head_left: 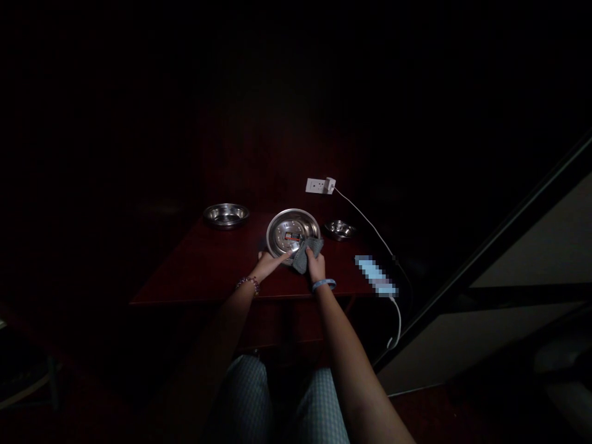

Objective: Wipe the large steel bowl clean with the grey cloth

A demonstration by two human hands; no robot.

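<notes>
A shiny steel plate [289, 227] is tilted up on the dark red table [203, 265], its inside facing me. My left hand [271, 263] grips the plate's near left rim, fingers closed on it. My right hand [316, 264] is closed on a grey cloth [306, 253] and presses it against the plate's lower right rim. A beaded bracelet is on my left wrist and a blue band on my right.
A steel bowl [226, 215] stands at the back left and a smaller one [339, 230] right of the plate. A white socket with a charger [320, 185] feeds a cable [370, 228] to a blurred device [375, 276]. The room is dark.
</notes>
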